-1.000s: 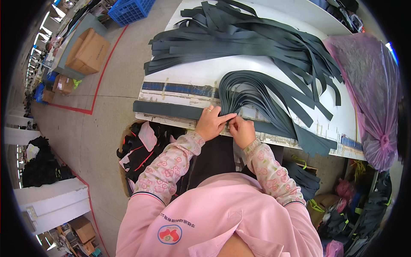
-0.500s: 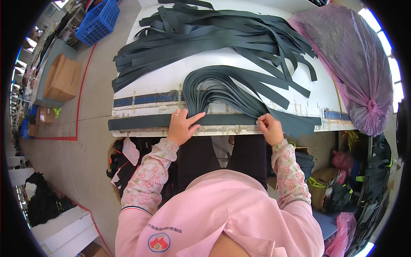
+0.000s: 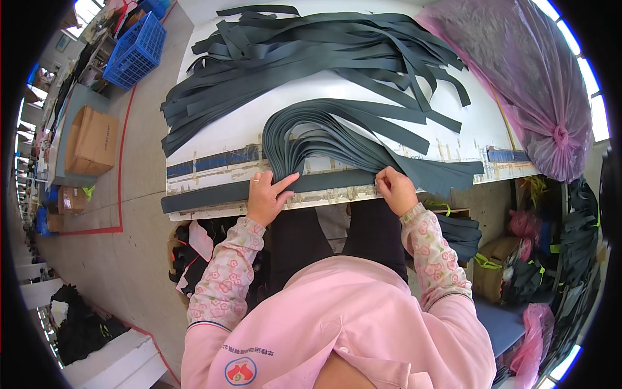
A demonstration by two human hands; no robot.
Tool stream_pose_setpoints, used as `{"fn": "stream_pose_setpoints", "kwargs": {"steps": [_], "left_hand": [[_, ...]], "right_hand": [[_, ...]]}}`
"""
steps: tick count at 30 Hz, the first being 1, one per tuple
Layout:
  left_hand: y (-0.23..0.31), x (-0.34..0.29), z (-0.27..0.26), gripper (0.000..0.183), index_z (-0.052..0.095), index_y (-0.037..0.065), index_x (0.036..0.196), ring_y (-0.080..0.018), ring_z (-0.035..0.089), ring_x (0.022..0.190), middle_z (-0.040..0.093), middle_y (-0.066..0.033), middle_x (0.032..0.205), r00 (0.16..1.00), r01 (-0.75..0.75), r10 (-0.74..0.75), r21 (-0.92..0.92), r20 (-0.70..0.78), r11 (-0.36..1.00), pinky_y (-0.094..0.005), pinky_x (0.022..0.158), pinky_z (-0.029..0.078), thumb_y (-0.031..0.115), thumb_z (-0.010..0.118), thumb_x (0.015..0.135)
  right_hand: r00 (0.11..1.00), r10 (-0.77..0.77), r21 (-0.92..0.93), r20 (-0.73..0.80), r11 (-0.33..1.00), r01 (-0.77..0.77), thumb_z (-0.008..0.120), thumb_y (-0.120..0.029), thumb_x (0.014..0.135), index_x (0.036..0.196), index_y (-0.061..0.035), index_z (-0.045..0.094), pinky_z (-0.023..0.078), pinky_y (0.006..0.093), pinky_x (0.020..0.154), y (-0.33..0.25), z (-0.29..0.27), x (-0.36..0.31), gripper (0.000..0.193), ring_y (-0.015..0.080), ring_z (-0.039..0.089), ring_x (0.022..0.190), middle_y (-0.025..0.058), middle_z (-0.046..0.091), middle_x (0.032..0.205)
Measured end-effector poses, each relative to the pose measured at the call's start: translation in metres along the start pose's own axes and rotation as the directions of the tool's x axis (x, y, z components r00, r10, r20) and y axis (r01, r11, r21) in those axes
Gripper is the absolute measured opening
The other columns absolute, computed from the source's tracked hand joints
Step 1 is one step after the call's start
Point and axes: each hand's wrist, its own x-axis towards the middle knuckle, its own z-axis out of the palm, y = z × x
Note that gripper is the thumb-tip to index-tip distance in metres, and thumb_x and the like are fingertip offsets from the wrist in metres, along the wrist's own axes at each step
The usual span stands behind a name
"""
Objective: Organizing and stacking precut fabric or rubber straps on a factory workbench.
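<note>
A long dark green flat strip (image 3: 214, 195) of fabric or elastic lies along the near edge of the white table. My left hand (image 3: 267, 196) rests on it, thumb and forefinger spread, at the foot of a looped bundle of similar strips (image 3: 285, 129). Farther right, my right hand (image 3: 396, 190) pinches the strip's edge between thumb and fingertips. The bundle arches up between the hands, and its loose ends (image 3: 447, 174) fan out to the right, partly over the long strip.
A large heap of dark green strips (image 3: 285, 61) covers the far part of the table (image 3: 240, 131). At the far right stands a bulging pink plastic bag (image 3: 518, 78). Off the left side are a blue crate (image 3: 137, 50) and a cardboard box (image 3: 92, 139) on the floor side.
The whole view has tilted slightly, shifting the table and its contents in the picture. Both hands keep nearly the same places along the strip.
</note>
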Motion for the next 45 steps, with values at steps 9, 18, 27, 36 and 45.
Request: {"fn": "stream_pose_setpoints", "kwargs": {"steps": [9,18,27,36,45], "left_hand": [[0.000,0.001,0.000,0.047,0.070,0.031,0.125,-0.0303,0.045,0.081,0.044,-0.0085,0.085,1.000,-0.002,0.002,0.000,0.010,1.000,-0.0421,0.077,0.040,0.023,0.077,0.079],[0.000,-0.002,0.003,0.045,0.072,0.027,0.123,-0.0317,0.046,0.077,0.043,-0.0103,0.082,0.996,-0.040,0.044,0.060,-0.077,0.997,-0.0425,0.071,0.039,0.013,0.072,0.080],[-0.001,-0.002,0.003,0.047,0.072,0.029,0.123,-0.0316,0.046,0.080,0.045,-0.0102,0.084,0.995,-0.074,0.079,0.068,-0.068,0.995,-0.0424,0.074,0.039,0.009,0.068,0.081],[0.002,0.004,0.007,0.045,0.071,0.031,0.124,-0.0327,0.047,0.082,0.045,-0.0122,0.088,0.994,-0.066,0.069,0.043,-0.086,0.997,-0.0433,0.075,0.040,0.018,0.072,0.081],[0.000,-0.003,0.001,0.043,0.072,0.033,0.119,-0.0293,0.049,0.082,0.046,-0.0079,0.086,0.998,0.011,-0.010,0.014,-0.056,1.000,-0.0418,0.077,0.043,0.013,0.070,0.080]], "right_hand": [[0.988,0.108,0.201,0.108,0.971,-0.128,0.064,-0.008,0.088,0.092,-0.0018,0.065,0.051,0.0342,0.061,-0.002,-0.015,0.007,0.008,0.0214,0.065,0.063,0.0111,0.067,0.071],[0.787,-0.092,0.346,0.610,0.925,-0.160,0.063,-0.010,0.086,0.127,0.0038,0.059,0.055,0.0328,0.066,-0.058,0.050,0.000,0.043,0.0185,0.069,0.066,0.0107,0.071,0.075],[0.957,-0.208,-0.028,0.205,0.976,0.218,0.064,-0.014,0.085,0.138,-0.0065,0.049,0.054,0.0447,0.072,-0.090,0.099,0.045,0.056,0.0386,0.068,0.079,0.0198,0.069,0.086],[0.983,-0.134,0.300,0.127,0.950,0.091,0.067,-0.011,0.087,0.096,-0.0061,0.063,0.052,0.0447,0.063,-0.086,0.113,0.026,0.011,0.0357,0.066,0.066,0.0157,0.066,0.070],[0.977,-0.145,0.170,0.156,0.978,0.118,0.069,-0.016,0.085,0.090,-0.0095,0.064,0.044,0.0405,0.078,-0.098,0.139,0.023,0.009,0.0309,0.062,0.063,0.0071,0.064,0.065]]}}
